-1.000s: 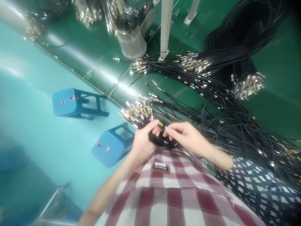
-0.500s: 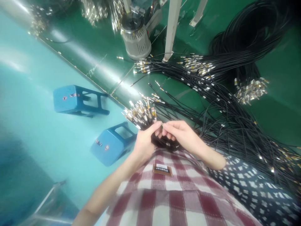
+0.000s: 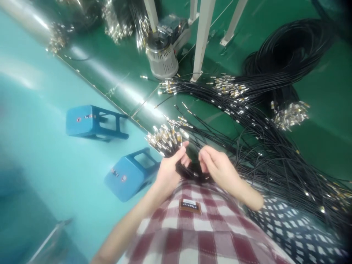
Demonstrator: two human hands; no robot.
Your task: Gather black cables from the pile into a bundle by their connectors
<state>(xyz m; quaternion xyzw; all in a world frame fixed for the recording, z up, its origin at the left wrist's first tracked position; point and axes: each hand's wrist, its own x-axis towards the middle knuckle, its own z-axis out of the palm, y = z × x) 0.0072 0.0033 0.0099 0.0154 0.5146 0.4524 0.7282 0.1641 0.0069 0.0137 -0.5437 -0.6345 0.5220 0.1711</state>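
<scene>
A bundle of black cables with metal-tipped ends (image 3: 163, 139) fans out just beyond my left hand (image 3: 173, 165), whose fingers are closed around it near the tips. To the right, my right hand (image 3: 216, 161) is pinched at the fingertips; a thin dark cable seems to pass at them, but what they hold is too small to make out. A small gap separates the two hands. Below them lies the checked apron (image 3: 189, 227) on my lap, and the dark coiled part of the bundle (image 3: 195, 172) shows between my wrists.
Long black cables (image 3: 247, 113) spread across the green surface at the right, with a large coil (image 3: 288, 51) behind. A grey motor (image 3: 163, 64) stands near white metal legs (image 3: 203, 36). Two blue stools (image 3: 79, 121) are at the left.
My hands were together at the fingertips and are now apart, the right one having moved to the right. The view has shifted slightly, so the surroundings sit lower.
</scene>
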